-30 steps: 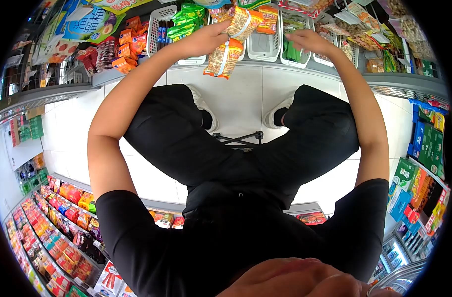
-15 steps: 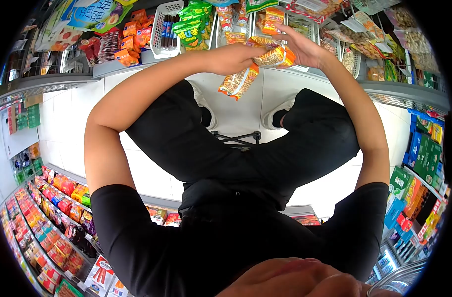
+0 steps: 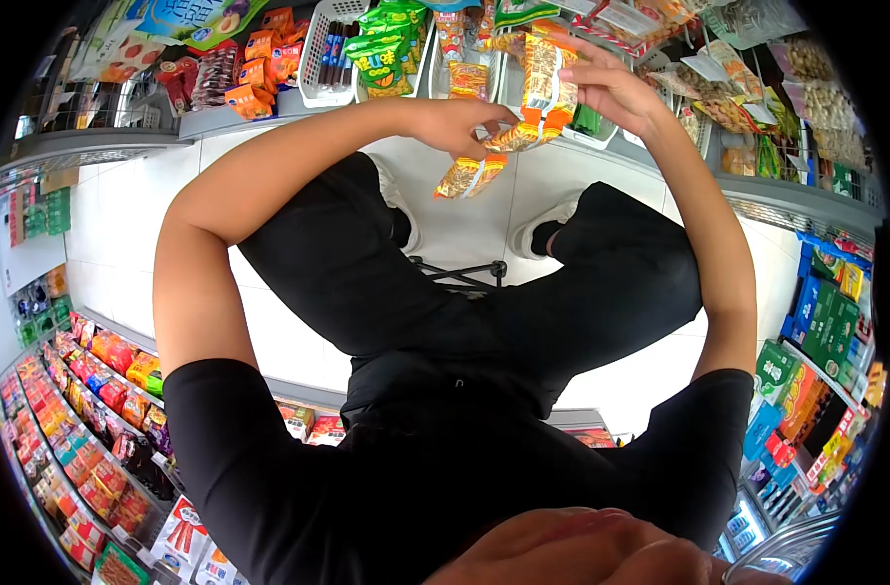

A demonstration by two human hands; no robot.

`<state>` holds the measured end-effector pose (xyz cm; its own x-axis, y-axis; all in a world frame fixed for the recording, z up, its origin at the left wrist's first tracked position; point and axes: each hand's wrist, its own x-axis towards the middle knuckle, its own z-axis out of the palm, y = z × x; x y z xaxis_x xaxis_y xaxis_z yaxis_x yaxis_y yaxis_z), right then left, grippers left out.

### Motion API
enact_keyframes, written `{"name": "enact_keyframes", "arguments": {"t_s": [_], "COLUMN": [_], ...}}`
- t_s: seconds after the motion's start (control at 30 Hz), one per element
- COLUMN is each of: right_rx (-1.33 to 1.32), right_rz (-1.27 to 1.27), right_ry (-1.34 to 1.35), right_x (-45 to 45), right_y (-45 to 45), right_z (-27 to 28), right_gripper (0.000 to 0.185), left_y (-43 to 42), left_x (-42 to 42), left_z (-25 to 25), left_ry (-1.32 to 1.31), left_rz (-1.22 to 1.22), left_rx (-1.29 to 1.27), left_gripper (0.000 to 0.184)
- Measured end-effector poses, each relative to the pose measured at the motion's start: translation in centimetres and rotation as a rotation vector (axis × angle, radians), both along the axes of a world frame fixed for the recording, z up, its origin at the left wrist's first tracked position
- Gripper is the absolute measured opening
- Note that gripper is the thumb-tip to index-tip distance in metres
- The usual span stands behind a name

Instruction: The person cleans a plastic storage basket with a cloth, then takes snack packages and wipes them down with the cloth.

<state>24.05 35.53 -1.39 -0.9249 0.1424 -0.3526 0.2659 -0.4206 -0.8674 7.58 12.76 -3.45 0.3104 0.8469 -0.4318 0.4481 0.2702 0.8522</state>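
A string of joined orange snack packets (image 3: 550, 83) with clear windows hangs between my two hands, above the front edge of the shelf. My right hand (image 3: 620, 93) grips the upper packet from its right side, thumb on the front and the other fingers partly hidden behind it. At the lower end, my left hand (image 3: 454, 125) has its fingers curled around the fold of the string. One lower packet (image 3: 471, 177) dangles below this hand, over the floor. Similar orange packets (image 3: 467, 81) stand in a white basket (image 3: 435, 80) just behind my left hand.
Green snack bags (image 3: 378, 63) and dark sticks (image 3: 335, 54) fill white baskets at the left. Small orange bags (image 3: 253, 100) lie further left. Bagged goods (image 3: 728, 102) crowd the right shelf. My knees flank a black folding frame (image 3: 459, 271) on the floor.
My right hand has closed on the upper packet, which now stands upright instead of lying across. My left hand's fingers have loosened and shifted slightly left.
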Motion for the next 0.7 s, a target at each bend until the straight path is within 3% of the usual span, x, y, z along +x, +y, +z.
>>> {"name": "enact_keyframes", "arguments": {"t_s": [0.17, 0.27, 0.4, 0.5, 0.6, 0.67, 0.7], "right_rx": [0.091, 0.105, 0.141, 0.136, 0.072, 0.055, 0.045], "right_rz": [0.114, 0.206, 0.261, 0.234, 0.188, 0.203, 0.21], "right_ry": [0.066, 0.132, 0.163, 0.152, 0.156, 0.127, 0.112], "right_x": [-0.2, -0.3, -0.4, -0.3, -0.3, -0.3, -0.3], "right_y": [-1.7, -3.0, -3.2, -3.2, -2.5, -2.0, -1.8], "right_z": [1.8, 2.8, 2.8, 3.6, 2.8, 2.2, 1.9], "right_gripper": [0.061, 0.055, 0.045, 0.041, 0.035, 0.032, 0.031], "left_y": [0.5, 0.8, 0.3, 0.4, 1.4, 2.0, 2.1], "left_x": [-0.9, -1.1, -2.1, -3.2, -4.4, -4.4, -3.8], "left_z": [-2.4, -1.4, 0.4, -0.9, -2.0, -2.6, -1.2], "left_ry": [-0.16, -0.185, -0.065, -0.142, -0.324, -0.614, -0.669], "left_rz": [0.024, 0.127, 0.276, 0.358, 0.376, 0.504, 0.539], "left_rx": [0.002, 0.03, -0.048, -0.025, 0.065, 0.078, 0.093], "left_gripper": [0.076, 0.086, 0.072, 0.068, 0.047, 0.036, 0.038]}}
